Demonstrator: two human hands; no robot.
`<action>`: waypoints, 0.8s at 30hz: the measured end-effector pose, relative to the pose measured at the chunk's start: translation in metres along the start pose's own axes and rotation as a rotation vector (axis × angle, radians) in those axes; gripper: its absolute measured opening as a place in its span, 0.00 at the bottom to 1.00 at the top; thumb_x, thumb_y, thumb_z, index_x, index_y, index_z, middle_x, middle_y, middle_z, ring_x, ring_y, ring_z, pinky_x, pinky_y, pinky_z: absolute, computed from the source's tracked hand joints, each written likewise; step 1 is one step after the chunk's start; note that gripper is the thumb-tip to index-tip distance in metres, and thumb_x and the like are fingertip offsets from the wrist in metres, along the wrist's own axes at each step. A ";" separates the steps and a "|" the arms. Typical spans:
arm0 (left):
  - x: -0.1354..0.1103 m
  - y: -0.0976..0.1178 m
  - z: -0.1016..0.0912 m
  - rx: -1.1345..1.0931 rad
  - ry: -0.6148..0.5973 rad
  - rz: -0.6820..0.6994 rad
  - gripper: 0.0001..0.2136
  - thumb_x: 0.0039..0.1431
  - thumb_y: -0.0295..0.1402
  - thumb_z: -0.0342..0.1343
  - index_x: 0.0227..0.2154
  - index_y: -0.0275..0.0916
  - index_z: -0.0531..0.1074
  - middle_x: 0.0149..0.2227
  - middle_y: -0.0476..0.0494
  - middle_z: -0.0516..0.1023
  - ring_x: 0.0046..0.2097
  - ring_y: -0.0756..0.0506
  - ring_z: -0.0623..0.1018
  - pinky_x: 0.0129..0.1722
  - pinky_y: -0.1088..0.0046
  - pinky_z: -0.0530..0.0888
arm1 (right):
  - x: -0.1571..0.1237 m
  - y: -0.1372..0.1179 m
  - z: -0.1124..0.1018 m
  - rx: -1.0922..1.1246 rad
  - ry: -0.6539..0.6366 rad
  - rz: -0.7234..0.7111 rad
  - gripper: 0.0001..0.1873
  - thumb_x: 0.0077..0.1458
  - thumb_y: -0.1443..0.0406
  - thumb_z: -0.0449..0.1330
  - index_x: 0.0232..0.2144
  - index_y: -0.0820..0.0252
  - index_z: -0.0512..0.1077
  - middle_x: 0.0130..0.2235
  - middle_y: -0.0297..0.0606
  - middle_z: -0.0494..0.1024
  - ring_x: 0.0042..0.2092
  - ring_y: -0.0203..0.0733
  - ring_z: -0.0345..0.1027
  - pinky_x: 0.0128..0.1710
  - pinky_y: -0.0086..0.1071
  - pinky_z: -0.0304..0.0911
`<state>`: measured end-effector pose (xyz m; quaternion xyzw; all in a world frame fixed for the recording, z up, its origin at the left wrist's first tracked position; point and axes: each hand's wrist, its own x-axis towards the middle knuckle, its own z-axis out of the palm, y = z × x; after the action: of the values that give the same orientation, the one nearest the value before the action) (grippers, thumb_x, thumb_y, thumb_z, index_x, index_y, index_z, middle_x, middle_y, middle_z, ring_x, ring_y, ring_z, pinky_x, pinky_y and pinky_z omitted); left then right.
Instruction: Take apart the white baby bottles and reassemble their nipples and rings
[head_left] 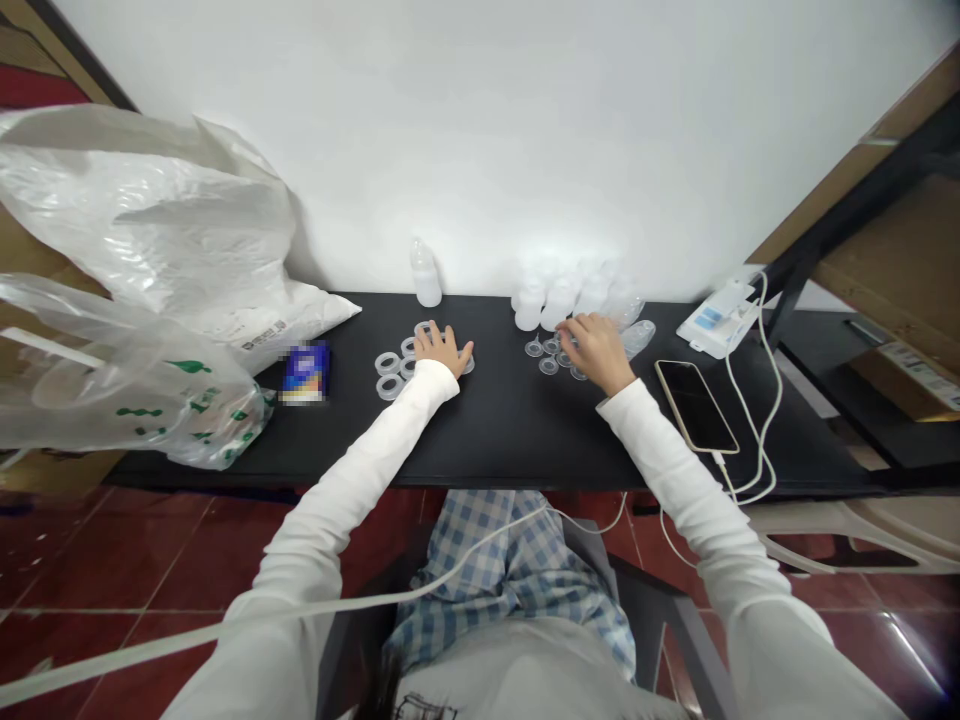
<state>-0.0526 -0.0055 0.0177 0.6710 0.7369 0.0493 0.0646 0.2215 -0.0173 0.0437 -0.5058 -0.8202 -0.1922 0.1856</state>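
My left hand (441, 350) lies with its fingers spread over a group of white plastic rings (388, 364) on the black table, hiding some of them. My right hand (596, 348) is over small clear silicone teats (549, 366), its fingers bent downward and slightly apart. I make out nothing lifted in it; its palm side is hidden. Behind the right hand, white bottles (529, 308) stand close together against the wall. Clear domed caps (639, 338) lie beside them, partly covered by that hand. One capped baby bottle (426, 276) stands upright behind the rings.
A large white plastic sack (165, 220) and a clear bag with green print (187, 410) crowd the left side, near a small blue packet (306, 372). To the right are a phone (696, 405) with a white cable (772, 400) and a white package (716, 318).
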 end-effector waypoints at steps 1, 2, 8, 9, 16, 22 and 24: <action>-0.001 -0.002 -0.002 -0.018 -0.006 -0.009 0.33 0.68 0.47 0.43 0.69 0.30 0.56 0.73 0.26 0.49 0.73 0.25 0.50 0.70 0.47 0.51 | -0.004 -0.005 0.006 0.003 0.032 -0.034 0.14 0.68 0.64 0.50 0.41 0.60 0.75 0.36 0.44 0.77 0.39 0.47 0.64 0.39 0.39 0.50; -0.001 -0.004 -0.004 -0.044 -0.007 -0.020 0.33 0.68 0.47 0.44 0.69 0.32 0.57 0.73 0.26 0.49 0.73 0.25 0.49 0.70 0.47 0.51 | -0.008 -0.009 0.011 0.005 0.065 -0.068 0.13 0.67 0.65 0.50 0.40 0.60 0.75 0.35 0.42 0.77 0.38 0.46 0.64 0.38 0.38 0.50; 0.030 -0.021 -0.037 -0.313 0.226 -0.140 0.38 0.65 0.44 0.53 0.71 0.32 0.47 0.73 0.25 0.46 0.74 0.27 0.48 0.70 0.47 0.52 | -0.020 -0.018 0.027 0.073 0.215 -0.124 0.11 0.67 0.67 0.52 0.38 0.59 0.75 0.30 0.37 0.75 0.35 0.42 0.63 0.38 0.36 0.50; 0.043 -0.023 -0.042 -0.372 0.235 -0.163 0.40 0.63 0.40 0.57 0.71 0.30 0.45 0.73 0.23 0.46 0.74 0.29 0.49 0.70 0.49 0.53 | -0.020 -0.019 0.027 0.079 0.228 -0.123 0.11 0.66 0.67 0.53 0.38 0.59 0.75 0.30 0.37 0.75 0.35 0.42 0.63 0.38 0.36 0.51; 0.121 -0.025 -0.042 -0.691 0.213 -0.242 0.44 0.56 0.35 0.66 0.66 0.28 0.43 0.65 0.20 0.61 0.65 0.34 0.68 0.65 0.52 0.58 | -0.023 -0.020 0.028 0.111 0.264 -0.135 0.09 0.65 0.68 0.54 0.38 0.59 0.75 0.31 0.37 0.75 0.35 0.42 0.63 0.38 0.36 0.52; 0.109 -0.021 -0.035 -0.637 0.308 -0.068 0.29 0.56 0.32 0.64 0.58 0.39 0.58 0.54 0.38 0.71 0.57 0.41 0.73 0.61 0.57 0.64 | -0.026 -0.019 0.025 0.200 0.281 0.010 0.11 0.65 0.65 0.53 0.41 0.57 0.75 0.39 0.42 0.76 0.39 0.43 0.67 0.40 0.37 0.58; 0.086 -0.020 -0.039 -0.569 0.398 0.180 0.28 0.55 0.32 0.65 0.57 0.42 0.62 0.55 0.39 0.68 0.57 0.41 0.72 0.60 0.61 0.67 | -0.025 -0.020 0.022 0.317 0.300 0.068 0.14 0.66 0.64 0.50 0.46 0.57 0.74 0.42 0.44 0.76 0.42 0.45 0.68 0.43 0.39 0.62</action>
<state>-0.0862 0.0788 0.0509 0.6656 0.6300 0.3875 0.0994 0.2118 -0.0335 0.0095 -0.4633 -0.7859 -0.1278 0.3890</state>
